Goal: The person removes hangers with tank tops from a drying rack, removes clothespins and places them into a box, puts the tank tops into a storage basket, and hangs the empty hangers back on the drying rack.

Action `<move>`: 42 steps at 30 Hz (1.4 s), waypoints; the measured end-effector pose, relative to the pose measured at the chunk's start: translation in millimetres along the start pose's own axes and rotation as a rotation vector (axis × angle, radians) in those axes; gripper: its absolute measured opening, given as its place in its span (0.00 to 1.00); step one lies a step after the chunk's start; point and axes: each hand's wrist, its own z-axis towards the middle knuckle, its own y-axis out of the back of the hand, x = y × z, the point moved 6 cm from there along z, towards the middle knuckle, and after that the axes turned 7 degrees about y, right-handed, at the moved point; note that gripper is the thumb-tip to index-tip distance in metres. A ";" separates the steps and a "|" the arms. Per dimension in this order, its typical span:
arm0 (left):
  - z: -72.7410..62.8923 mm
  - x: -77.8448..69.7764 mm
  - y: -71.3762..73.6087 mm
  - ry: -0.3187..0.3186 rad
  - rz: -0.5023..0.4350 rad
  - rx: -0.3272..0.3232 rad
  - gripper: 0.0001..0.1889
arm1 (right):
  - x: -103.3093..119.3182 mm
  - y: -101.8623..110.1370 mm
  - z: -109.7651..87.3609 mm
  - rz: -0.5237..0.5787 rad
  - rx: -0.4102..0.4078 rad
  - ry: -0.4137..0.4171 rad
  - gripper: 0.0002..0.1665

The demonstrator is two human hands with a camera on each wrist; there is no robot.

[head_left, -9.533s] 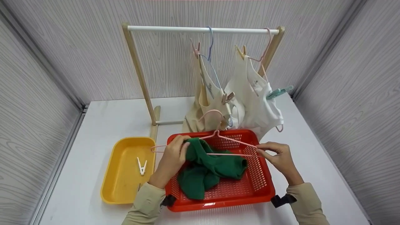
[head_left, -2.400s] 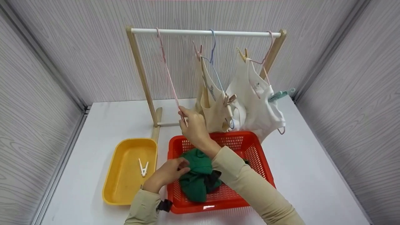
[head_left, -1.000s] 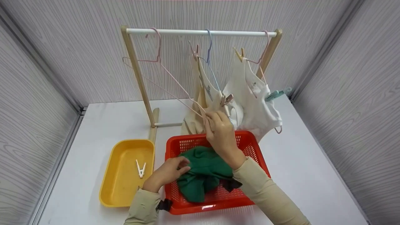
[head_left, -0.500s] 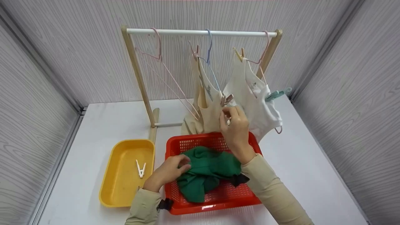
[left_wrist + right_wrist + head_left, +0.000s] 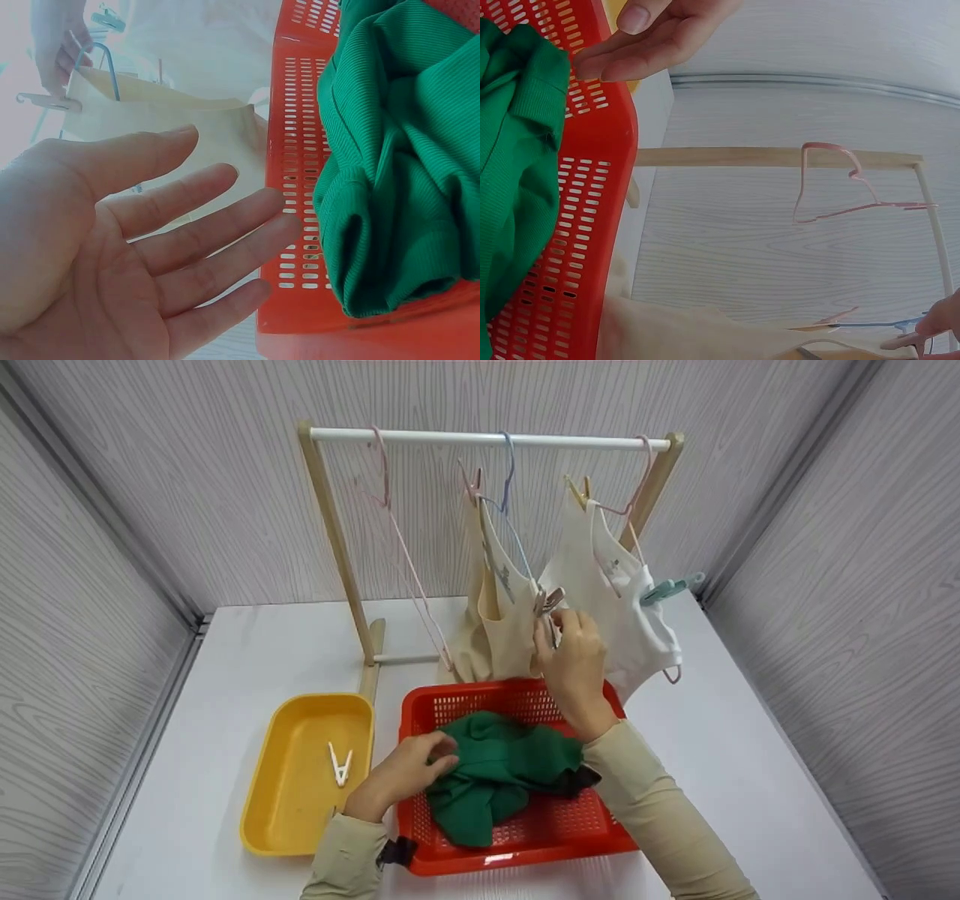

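Observation:
My left hand [image 5: 412,765] hovers at the left side of the red basket [image 5: 525,856], fingers relaxed and holding nothing. Beside its fingertips lies a crumpled green ribbed garment [image 5: 517,757] in the basket. My right hand [image 5: 574,660] is raised with curled fingers at the near end of the blue hanger [image 5: 507,480], just below a brownish clothespin [image 5: 550,600]. That hanger carries a beige top [image 5: 502,637]. Whether the fingers pinch the hanger, the cloth or the clothespin is hidden. A bare pink hanger [image 5: 409,555] hangs on the rod's left part.
The rack's white rod [image 5: 450,436] runs along the back. A white top [image 5: 615,592] hangs at right with a teal clothespin [image 5: 667,587] and a yellow one [image 5: 579,491]. At left, a yellow tray [image 5: 296,780] holds a white clothespin [image 5: 340,765].
The pink hanger, earlier held in both hands over the basket, now hangs on the rod. My right hand has let go of it and moved right to the blue hanger's end.

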 end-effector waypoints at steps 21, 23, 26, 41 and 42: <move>-1.7 2.2 1.1 0.052 -0.003 0.010 0.15 | -27.4 -12.4 14.1 -0.007 0.220 -0.221 0.14; -2.0 2.2 1.1 0.055 -0.010 0.015 0.15 | -33.1 -13.2 14.5 -0.011 0.223 -0.255 0.14; -2.1 1.6 1.2 0.042 -0.010 0.013 0.16 | -39.8 -13.4 13.7 -0.025 0.190 -0.262 0.13; -3.6 0.9 1.6 0.030 -0.007 0.008 0.16 | -51.7 -13.7 7.6 -0.026 0.054 -0.125 0.12; -3.8 0.7 1.7 0.028 -0.007 0.009 0.16 | -52.0 -12.9 7.0 -0.024 0.050 -0.123 0.12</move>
